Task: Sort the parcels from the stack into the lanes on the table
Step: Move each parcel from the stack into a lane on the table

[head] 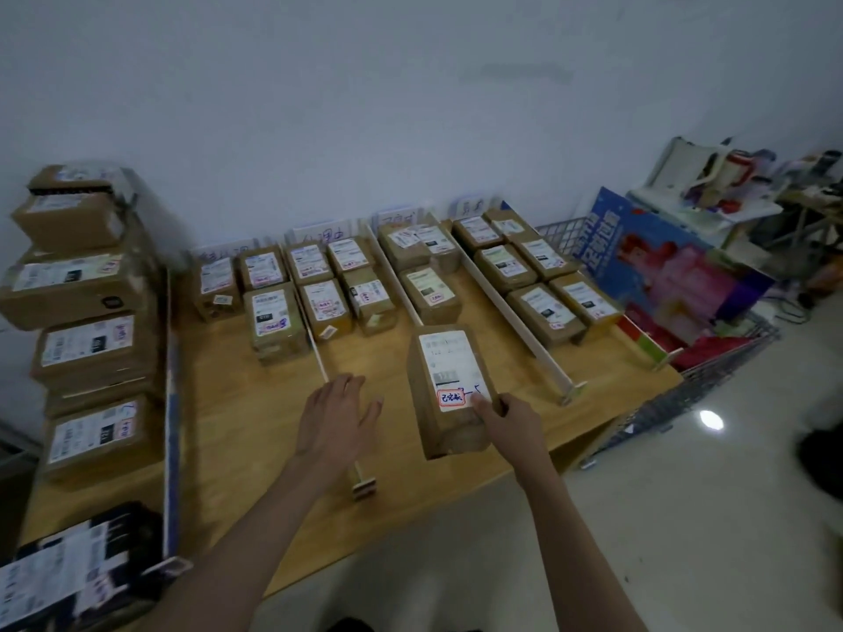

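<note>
The brown cardboard parcel with a white label sits in the third lane of the wooden table, right hand gripping its near corner, left hand spread empty; it looks stiff and light, best held by its sides.

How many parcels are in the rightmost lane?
6 parcels, in two columns: left column far, middle, near; right column far, middle, near. Lower layers may be hidden.

Matt cardboard parcel, white paper label, smooth wooden table
</note>
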`<action>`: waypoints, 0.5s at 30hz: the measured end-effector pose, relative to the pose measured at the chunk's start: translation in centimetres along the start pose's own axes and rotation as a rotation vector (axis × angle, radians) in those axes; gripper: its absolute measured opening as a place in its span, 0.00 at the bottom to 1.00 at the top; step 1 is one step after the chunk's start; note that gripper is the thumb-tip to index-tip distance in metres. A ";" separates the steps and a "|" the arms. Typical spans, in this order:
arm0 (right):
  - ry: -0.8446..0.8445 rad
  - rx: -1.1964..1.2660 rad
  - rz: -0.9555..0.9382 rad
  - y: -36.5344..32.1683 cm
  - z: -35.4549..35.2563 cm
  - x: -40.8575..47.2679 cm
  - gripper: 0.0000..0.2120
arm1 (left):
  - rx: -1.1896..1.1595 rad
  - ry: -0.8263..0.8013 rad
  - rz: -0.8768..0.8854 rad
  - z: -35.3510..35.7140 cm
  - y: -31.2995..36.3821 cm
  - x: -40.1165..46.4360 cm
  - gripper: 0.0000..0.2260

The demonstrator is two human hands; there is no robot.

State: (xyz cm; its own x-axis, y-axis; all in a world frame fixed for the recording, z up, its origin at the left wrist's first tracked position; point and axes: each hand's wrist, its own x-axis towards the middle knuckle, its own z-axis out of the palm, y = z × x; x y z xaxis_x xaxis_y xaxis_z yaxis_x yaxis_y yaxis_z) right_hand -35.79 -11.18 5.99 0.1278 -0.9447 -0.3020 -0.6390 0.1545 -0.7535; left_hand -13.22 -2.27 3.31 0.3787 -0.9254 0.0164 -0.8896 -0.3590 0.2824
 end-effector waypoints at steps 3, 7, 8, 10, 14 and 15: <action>0.032 0.003 -0.003 1.7 -3.0 1.7 0.15 | -0.004 -0.006 -0.010 1.5 3.8 0.8 0.24; 0.043 0.018 -0.016 2.9 -5.8 4.3 0.16 | -0.007 0.001 -0.013 2.4 7.2 2.5 0.23; 0.049 0.027 -0.026 3.1 -6.2 5.2 0.16 | 0.004 -0.003 -0.014 2.6 7.7 3.1 0.23; 0.049 0.067 -0.046 3.5 -6.7 6.9 0.15 | 0.027 -0.003 -0.019 3.0 8.4 4.3 0.24; 0.021 0.123 -0.042 3.7 -7.5 11.0 0.13 | 0.063 0.001 -0.048 4.1 9.4 7.3 0.24; 0.017 0.130 -0.044 3.7 -7.7 12.2 0.14 | 0.076 0.006 -0.051 4.4 9.7 8.1 0.24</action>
State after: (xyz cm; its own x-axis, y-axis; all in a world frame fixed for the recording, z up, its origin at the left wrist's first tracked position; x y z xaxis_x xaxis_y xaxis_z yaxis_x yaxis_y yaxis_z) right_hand -42.45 -24.39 4.03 0.1402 -0.9559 -0.2579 -0.5291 0.1478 -0.8356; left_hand -19.88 -13.79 1.94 0.4249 -0.9052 0.0095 -0.8860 -0.4137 0.2094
